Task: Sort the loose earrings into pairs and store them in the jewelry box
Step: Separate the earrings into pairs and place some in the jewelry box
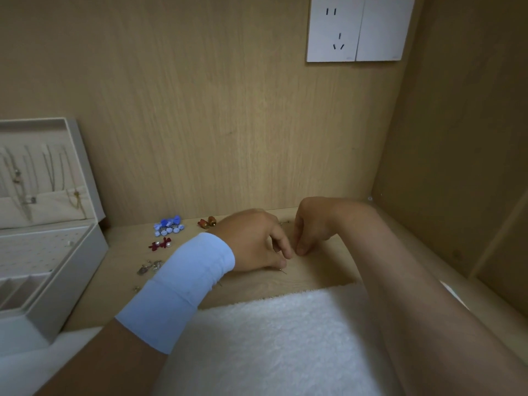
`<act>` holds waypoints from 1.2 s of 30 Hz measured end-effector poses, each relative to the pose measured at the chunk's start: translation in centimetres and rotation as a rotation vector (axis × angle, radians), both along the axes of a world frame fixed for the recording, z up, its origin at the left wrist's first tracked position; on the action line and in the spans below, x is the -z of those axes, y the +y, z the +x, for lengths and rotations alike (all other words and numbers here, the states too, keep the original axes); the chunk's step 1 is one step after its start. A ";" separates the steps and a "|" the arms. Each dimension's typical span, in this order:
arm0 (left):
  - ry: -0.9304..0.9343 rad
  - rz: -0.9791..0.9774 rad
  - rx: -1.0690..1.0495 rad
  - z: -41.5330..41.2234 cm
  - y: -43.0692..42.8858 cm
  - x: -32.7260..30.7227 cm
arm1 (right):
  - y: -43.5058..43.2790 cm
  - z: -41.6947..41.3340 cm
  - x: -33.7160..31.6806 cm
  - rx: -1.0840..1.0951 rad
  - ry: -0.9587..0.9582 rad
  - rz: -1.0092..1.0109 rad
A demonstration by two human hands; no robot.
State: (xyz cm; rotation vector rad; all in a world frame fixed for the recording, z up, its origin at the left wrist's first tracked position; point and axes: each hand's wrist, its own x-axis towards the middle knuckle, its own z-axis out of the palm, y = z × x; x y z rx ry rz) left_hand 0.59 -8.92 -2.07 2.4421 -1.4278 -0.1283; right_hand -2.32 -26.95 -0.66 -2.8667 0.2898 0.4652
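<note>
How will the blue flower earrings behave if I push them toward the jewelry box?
The blue flower earrings look like small linked pieces, so probably floppy and light. The wooden shelf looks smooth, so they should slide, perhaps tangling.

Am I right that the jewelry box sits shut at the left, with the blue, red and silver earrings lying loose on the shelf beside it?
Not quite: the head view shows the jewelry box open, lid raised with necklaces hanging inside. The rest holds: the blue earrings, red earrings and silver earrings lie loose on the shelf beside it.
</note>
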 end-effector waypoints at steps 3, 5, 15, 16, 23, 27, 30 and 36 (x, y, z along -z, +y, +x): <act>-0.123 0.055 0.035 -0.1 -0.2 0.4 | 0.3 -0.1 -0.2 -0.001 0.008 -0.026; -0.136 0.063 0.057 0.1 -0.2 0.8 | 0.5 -0.2 -0.4 0.000 0.016 -0.046; 0.070 -0.136 -0.002 0.8 0.0 0.3 | 1.3 -0.3 -0.7 0.005 0.035 -0.116; 0.118 -0.219 -0.040 1.1 0.4 -0.2 | 1.3 -0.3 -0.7 0.008 0.030 -0.113; 0.224 -0.356 -0.224 2.8 2.4 -0.5 | 1.5 -0.1 -0.4 0.027 0.051 -0.058; 0.235 -0.417 -0.264 3.1 2.7 -0.7 | 1.2 -0.5 -1.1 0.020 0.019 0.021; 0.249 -0.472 -0.285 3.2 2.6 -1.1 | 1.1 -0.6 -1.8 0.026 -0.165 0.267; 0.366 -0.613 -0.301 3.2 2.4 -2.7 | 2.1 -0.5 -2.7 0.022 -0.577 0.816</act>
